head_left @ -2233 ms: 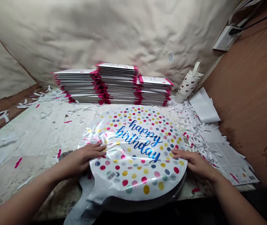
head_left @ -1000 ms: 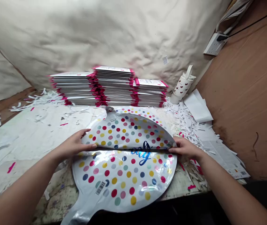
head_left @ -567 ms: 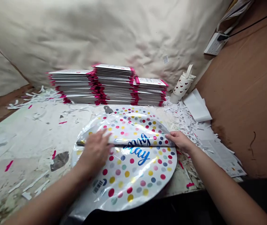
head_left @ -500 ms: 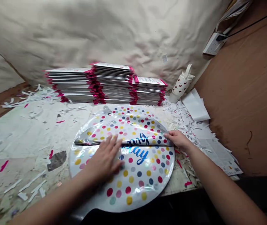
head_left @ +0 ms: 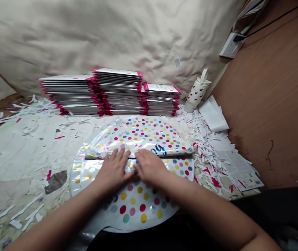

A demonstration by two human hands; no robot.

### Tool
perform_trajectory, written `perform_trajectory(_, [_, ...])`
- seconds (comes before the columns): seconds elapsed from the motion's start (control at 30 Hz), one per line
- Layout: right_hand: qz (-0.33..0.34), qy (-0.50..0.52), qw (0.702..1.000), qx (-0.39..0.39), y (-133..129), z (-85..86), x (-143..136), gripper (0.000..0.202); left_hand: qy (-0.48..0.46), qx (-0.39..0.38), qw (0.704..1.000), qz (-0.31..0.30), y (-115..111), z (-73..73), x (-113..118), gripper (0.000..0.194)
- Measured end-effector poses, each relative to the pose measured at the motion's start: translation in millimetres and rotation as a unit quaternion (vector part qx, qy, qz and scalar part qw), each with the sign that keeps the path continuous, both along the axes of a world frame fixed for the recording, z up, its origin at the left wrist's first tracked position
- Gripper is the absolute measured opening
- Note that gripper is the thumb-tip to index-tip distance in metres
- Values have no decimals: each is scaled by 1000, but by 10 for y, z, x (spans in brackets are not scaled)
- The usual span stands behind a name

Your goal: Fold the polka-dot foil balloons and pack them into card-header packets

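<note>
A flat round foil balloon (head_left: 143,207), white with coloured dots and blue lettering, lies on the table in front of me. Its surface is folded along a crease that runs across the middle. My left hand (head_left: 116,167) lies on the balloon just left of centre, fingers stretched out over the crease. Close beside it, my right hand (head_left: 149,165) also presses on the crease with its fingers extended. Both hands cover part of the lettering. The balloon's lower left end reaches the table's front edge.
Several stacks of pink-edged packets (head_left: 117,92) stand along the back. A white tumbler with hearts (head_left: 197,93) is at their right. Paper scraps (head_left: 203,150) litter the table (head_left: 41,139). A power strip (head_left: 232,45) hangs by the brown wall.
My right hand has left the balloon's right edge and come to the middle beside my left hand. The folded upper part now lies flatter. The view has shifted slightly.
</note>
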State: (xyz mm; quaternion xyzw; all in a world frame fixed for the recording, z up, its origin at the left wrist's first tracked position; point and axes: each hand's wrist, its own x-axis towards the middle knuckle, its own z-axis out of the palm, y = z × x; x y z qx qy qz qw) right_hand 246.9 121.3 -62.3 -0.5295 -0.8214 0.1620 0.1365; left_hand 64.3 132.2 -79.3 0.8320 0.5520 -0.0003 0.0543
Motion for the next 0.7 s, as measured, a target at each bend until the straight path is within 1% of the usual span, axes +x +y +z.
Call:
perform_trajectory(0.03, [23, -14, 999, -17, -43, -91, -31, 57, 7, 0, 1000, 17, 21, -24, -66, 85])
perform_trajectory(0.07, [26, -29, 999, -36, -69, -175, 16, 63, 12, -2, 999, 33, 44, -49, -145, 88])
perform_trajectory(0.1, [8, -46, 997, -56, -84, -246, 130, 70, 15, -4, 999, 48, 66, -72, -229, 92])
perform_trajectory(0.13, [-32, -63, 995, -73, -93, -302, 293, 77, 14, -7, 998, 60, 83, -90, -310, 96])
perform_trajectory(0.2, [-148, -94, 981, -83, -117, -368, 670, 86, 8, 2, 997, 76, 87, -105, -435, 103])
perform_trajectory(0.23, [-201, -106, 971, -69, -140, -385, 838, 88, 4, 22, 996, 81, 71, -98, -469, 105])
perform_trajectory(0.27, [-236, -117, 964, -42, -172, -397, 971, 85, 2, 50, 995, 83, 45, -85, -485, 108])
perform_trajectory(0.3, [-242, -124, 962, -10, -210, -405, 1064, 79, 2, 79, 994, 78, 10, -66, -487, 108])
perform_trajectory(0.33, [-224, -128, 966, 21, -250, -413, 1118, 70, 8, 100, 993, 70, -30, -45, -483, 106])
perform_trajectory(0.37, [-190, -129, 972, 42, -288, -420, 1140, 63, 17, 106, 992, 61, -69, -25, -479, 101])
perform_trajectory(0.43, [-125, -135, 982, 39, -338, -432, 1135, 54, 40, 79, 995, 52, -137, 6, -501, 92])
perform_trajectory(0.47, [-112, -142, 983, 21, -344, -435, 1127, 53, 48, 58, 996, 51, -163, 19, -531, 90])
perform_trajectory(0.53, [-120, -158, 980, -10, -323, -428, 1126, 55, 54, 30, 997, 50, -196, 46, -607, 90])
perform_trajectory(0.6, [-135, -174, 975, -14, -285, -404, 1134, 56, 59, 25, 997, 52, -204, 87, -638, 90])
perform_trajectory(0.63, [-141, -181, 973, -9, -272, -386, 1132, 56, 63, 30, 996, 54, -199, 113, -611, 89])
perform_trajectory(0.7, [-148, -192, 970, 6, -269, -342, 1097, 55, 66, 43, 996, 47, -172, 174, -455, 88])
